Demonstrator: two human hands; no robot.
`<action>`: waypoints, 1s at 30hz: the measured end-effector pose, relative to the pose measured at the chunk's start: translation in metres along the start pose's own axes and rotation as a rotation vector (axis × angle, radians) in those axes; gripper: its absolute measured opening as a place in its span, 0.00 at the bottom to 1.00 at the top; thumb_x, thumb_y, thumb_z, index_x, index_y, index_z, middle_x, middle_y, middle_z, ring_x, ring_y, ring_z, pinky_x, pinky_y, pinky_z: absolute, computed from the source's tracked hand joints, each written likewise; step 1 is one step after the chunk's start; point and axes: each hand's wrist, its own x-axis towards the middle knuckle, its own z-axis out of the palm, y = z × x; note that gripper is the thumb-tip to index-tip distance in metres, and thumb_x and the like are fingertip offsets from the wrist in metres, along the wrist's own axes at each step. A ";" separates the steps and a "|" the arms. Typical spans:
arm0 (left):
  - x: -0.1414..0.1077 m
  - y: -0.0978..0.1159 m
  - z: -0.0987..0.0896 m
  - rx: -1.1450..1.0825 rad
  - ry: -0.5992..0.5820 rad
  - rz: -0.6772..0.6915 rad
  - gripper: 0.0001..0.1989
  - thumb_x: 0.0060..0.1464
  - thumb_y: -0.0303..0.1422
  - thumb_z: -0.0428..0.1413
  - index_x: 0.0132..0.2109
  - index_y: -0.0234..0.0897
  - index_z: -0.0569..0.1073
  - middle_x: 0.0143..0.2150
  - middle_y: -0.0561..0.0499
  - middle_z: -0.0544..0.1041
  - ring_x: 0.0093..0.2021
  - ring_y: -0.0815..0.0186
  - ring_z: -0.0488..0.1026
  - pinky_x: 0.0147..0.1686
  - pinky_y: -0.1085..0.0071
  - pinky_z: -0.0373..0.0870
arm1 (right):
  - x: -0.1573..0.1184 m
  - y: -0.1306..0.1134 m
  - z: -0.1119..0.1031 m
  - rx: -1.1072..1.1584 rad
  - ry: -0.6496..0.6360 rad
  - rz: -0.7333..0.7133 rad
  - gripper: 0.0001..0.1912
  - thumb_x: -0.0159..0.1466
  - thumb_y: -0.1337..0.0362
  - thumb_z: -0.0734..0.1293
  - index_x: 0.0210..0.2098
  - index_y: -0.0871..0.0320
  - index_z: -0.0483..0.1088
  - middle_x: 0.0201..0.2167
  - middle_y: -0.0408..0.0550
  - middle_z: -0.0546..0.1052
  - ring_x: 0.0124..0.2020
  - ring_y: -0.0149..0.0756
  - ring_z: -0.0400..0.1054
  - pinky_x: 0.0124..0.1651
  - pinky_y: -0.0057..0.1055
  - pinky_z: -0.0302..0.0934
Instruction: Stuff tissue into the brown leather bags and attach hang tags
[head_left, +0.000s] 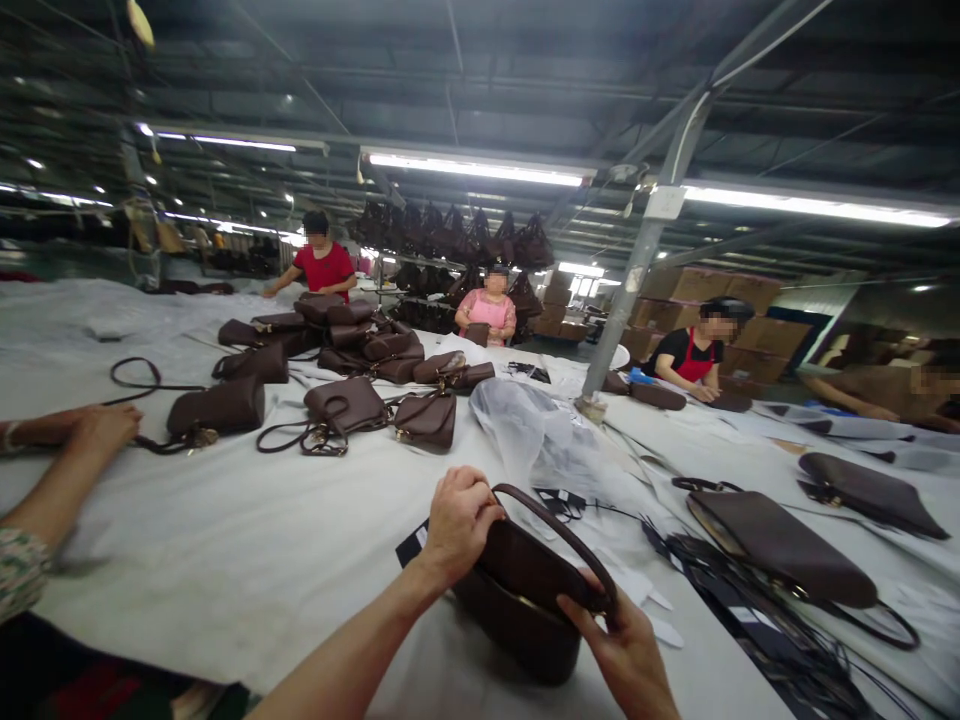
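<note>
Table (225, 540): pale, creased.
Bag (517, 620): near centre.
Left hand (461, 520): closed on its left end.
Right hand (626, 645): probably closed round its right end.
Cords (739, 590): near right; dragging the bag could snag them.

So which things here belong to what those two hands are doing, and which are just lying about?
In hand:
- dark brown bag, held by the left hand and right hand
- its curved handle

Apparently just lying about:
- crumpled clear plastic
- black straps and tags
- brown bag at far right
</note>
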 end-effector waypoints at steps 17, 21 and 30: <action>0.000 -0.021 0.006 -0.459 -0.219 0.005 0.11 0.46 0.23 0.62 0.38 0.37 0.74 0.52 0.43 0.68 0.56 0.57 0.66 0.57 0.61 0.64 | 0.001 -0.074 0.011 -0.687 0.041 -0.398 0.16 0.66 0.52 0.61 0.48 0.54 0.67 0.39 0.51 0.73 0.35 0.40 0.70 0.34 0.33 0.66; -0.010 -0.023 0.008 -0.375 -0.173 -0.003 0.10 0.48 0.24 0.60 0.40 0.39 0.74 0.49 0.45 0.69 0.53 0.58 0.67 0.55 0.60 0.65 | 0.010 -0.069 0.029 -0.831 0.066 -0.348 0.22 0.68 0.49 0.57 0.52 0.57 0.68 0.39 0.55 0.74 0.36 0.45 0.72 0.34 0.37 0.66; -0.007 -0.009 0.003 -0.002 -0.367 0.371 0.12 0.54 0.29 0.58 0.47 0.39 0.70 0.44 0.49 0.75 0.47 0.59 0.67 0.52 0.58 0.60 | 0.028 -0.065 0.017 -0.656 0.001 -0.332 0.25 0.71 0.52 0.52 0.37 0.58 0.75 0.26 0.53 0.77 0.28 0.42 0.72 0.33 0.36 0.67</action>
